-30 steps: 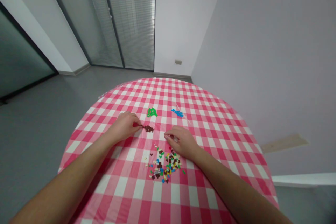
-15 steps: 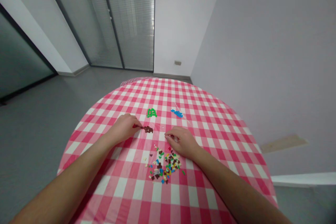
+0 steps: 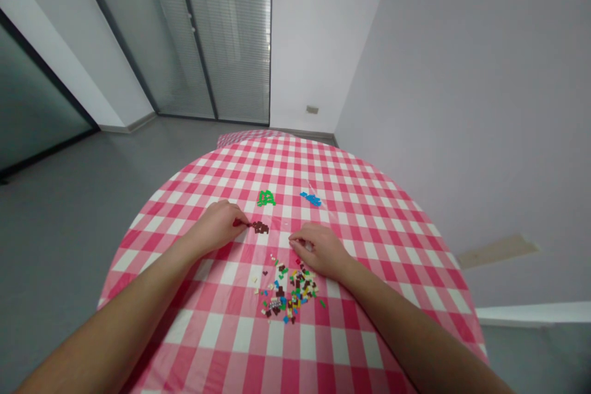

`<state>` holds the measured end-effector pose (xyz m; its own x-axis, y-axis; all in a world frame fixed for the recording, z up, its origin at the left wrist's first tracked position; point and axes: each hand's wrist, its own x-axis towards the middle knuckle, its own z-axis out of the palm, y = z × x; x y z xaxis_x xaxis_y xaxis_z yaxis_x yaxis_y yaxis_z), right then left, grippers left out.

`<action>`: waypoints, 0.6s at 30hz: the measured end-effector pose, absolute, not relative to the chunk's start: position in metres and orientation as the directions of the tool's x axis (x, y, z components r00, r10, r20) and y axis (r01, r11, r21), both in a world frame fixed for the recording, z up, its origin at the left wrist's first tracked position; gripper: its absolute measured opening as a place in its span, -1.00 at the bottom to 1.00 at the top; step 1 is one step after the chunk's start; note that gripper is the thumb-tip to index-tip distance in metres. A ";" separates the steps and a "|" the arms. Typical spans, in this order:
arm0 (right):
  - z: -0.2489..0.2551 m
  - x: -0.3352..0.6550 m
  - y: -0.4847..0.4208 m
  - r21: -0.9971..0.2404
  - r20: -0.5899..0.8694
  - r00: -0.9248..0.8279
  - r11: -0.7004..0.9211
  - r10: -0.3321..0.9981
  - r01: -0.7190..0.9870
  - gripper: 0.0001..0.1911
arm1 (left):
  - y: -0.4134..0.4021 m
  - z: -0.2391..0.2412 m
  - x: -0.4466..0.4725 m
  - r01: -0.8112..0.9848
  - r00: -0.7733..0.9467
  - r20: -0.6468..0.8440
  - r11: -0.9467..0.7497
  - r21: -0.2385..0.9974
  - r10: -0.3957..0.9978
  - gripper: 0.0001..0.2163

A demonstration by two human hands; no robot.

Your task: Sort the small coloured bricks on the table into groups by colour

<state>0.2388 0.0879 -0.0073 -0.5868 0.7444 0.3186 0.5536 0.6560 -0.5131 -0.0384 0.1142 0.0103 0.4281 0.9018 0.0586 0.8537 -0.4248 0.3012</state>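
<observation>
My left hand [image 3: 222,221] rests on the cloth with its fingers pinched. A dark brown toy brick [image 3: 250,225] shows at its fingertips, at the left edge of a small pile of brown bricks [image 3: 261,228]. My right hand [image 3: 321,247] lies to the right, thumb and forefinger brought together; whatever may be between them is too small to make out. Below and between the hands spreads a loose heap of mixed toy bricks [image 3: 298,301] in brown, green, blue, yellow, white and red. Beyond the hands are a green brick pile [image 3: 266,198] and a blue brick pile [image 3: 311,199].
A round table wears a pink and white checked cloth [image 3: 258,338]. Behind it, part of another checked cloth [image 3: 231,136] shows. Glass doors with blinds [image 3: 231,43] stand at the back, and a plain wall [image 3: 484,104] rises along the right.
Both hands stay nearly in place, still pinched, and the brick piles look the same. The view has shifted very slightly.
</observation>
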 end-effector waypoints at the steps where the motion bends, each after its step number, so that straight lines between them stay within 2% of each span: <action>1: -0.007 0.239 0.087 -0.513 0.309 -0.601 0.661 0.737 0.547 -0.82 | 0.114 0.010 -0.038 0.852 0.430 0.058 -0.427 0.303 0.901 -0.84; 8: -0.003 0.232 0.077 -0.547 0.190 -0.776 0.721 0.601 0.425 -0.84 | 0.112 0.012 -0.035 0.854 0.440 0.030 -0.428 0.297 0.898 -0.79; 18: 0.003 0.232 0.073 -0.531 0.133 -0.836 0.751 0.533 0.394 -0.80 | 0.112 0.013 -0.036 0.846 0.428 0.033 -0.413 0.337 0.903 -0.80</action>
